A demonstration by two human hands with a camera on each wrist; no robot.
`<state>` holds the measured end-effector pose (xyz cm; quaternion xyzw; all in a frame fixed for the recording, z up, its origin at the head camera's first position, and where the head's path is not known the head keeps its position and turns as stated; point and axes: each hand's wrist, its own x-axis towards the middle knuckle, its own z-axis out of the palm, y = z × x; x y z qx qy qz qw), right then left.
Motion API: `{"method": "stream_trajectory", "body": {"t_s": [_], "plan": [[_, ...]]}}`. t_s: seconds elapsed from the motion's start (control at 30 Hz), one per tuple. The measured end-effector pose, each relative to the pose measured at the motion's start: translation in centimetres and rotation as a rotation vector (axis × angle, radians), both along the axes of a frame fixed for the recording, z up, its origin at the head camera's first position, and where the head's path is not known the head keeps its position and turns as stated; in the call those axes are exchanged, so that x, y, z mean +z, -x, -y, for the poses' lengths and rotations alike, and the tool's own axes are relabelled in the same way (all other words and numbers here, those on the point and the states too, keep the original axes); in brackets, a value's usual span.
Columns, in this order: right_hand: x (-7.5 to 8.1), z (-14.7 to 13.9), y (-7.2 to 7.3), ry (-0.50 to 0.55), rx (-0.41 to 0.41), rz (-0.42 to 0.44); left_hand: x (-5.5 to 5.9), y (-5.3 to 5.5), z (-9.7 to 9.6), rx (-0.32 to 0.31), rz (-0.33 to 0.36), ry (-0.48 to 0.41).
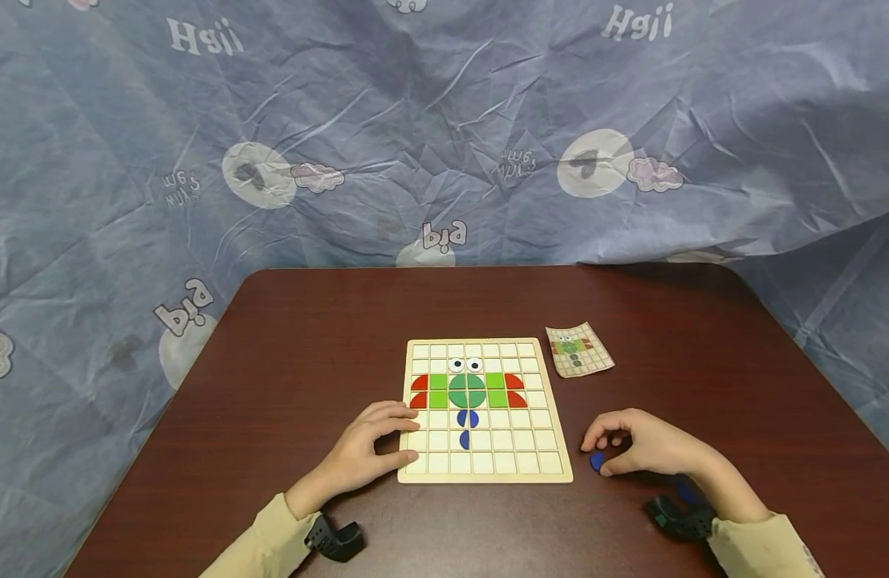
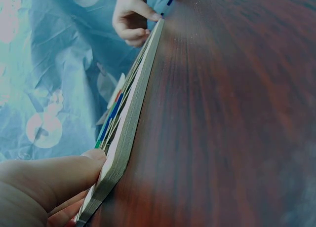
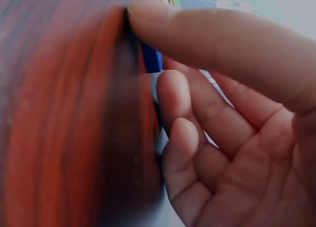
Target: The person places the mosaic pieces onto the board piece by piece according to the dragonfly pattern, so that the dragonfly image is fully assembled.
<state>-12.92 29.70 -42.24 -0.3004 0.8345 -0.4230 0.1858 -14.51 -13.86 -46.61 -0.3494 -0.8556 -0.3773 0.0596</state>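
Observation:
A pale wooden grid board (image 1: 517, 463) lies on the table, bearing red, light green, darker green and blue pieces with two round eye pieces (image 1: 464, 365). My left hand (image 1: 365, 449) rests at the board's left edge, fingers spread and fairly straight, thumb touching the near left part. In the left wrist view, the thumb (image 2: 74, 172) lies on the board's rim (image 2: 131, 123). Right of the board, my right hand (image 1: 643, 445) pinches a blue half-circle piece (image 1: 596, 461) low at the table surface. The right wrist view shows the blue piece (image 3: 152, 58) partly hidden behind the thumb.
A small paper card (image 1: 580, 350) with a similar printed figure lies beyond the board's right side. Another blue piece (image 1: 686, 490) lies near my right wrist, partly covered by the black wrist device (image 1: 677, 518). A patterned blue-grey cloth (image 1: 444, 144) hangs behind the brown table (image 1: 329, 321).

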Motion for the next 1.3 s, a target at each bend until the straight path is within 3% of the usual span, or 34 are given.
{"method": "stream_trajectory", "body": {"t_s": [0.37, 0.97, 1.3], "plan": [[-0.5, 0.4, 0.0, 0.023, -0.002, -0.08, -0.1, 0.1, 0.1, 0.007, 0.004, -0.002], [0.2, 0.9, 0.6, 0.01, 0.048, -0.028, -0.1, 0.1, 0.1, 0.006, 0.013, 0.003], [1.7, 4.2, 1.8, -0.012, 0.001, -0.222, -0.4, 0.1, 0.0, 0.005, 0.0, -0.001]]}}
